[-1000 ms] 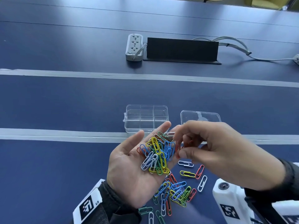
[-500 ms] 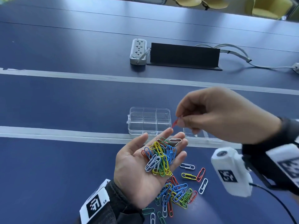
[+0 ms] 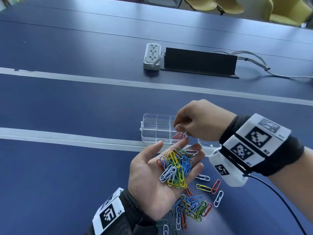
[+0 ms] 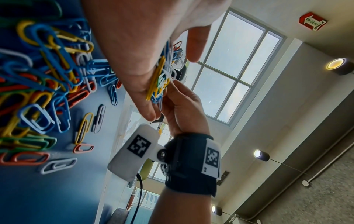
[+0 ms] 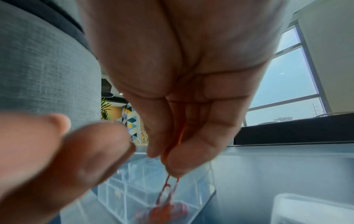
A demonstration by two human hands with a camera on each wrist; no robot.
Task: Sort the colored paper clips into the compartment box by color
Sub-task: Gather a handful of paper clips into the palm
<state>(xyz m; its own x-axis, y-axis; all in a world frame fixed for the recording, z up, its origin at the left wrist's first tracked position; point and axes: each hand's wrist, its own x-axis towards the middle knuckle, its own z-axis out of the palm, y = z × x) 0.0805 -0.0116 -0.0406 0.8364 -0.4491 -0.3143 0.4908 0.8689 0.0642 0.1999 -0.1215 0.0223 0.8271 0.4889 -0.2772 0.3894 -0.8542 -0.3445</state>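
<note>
Loose clip pile (image 3: 191, 207) on the worktop (image 3: 50, 184) nearest, mixed colours, unsorted. Above it, left hand (image 3: 157, 177) flat, palm up, fingers relaxed, cradling a mixed bunch of clips (image 3: 176, 167). Just beyond, right hand (image 3: 198, 122) w/ thumb + finger pinching a red clip (image 5: 168, 188) over the compartment box (image 3: 152, 128), near-right cell, where red clips (image 3: 178, 136) already lie. Step in hand looks like dropping a red one. Next prob: release pinch, then go back to the palm for another clip; other cells look empty.
</note>
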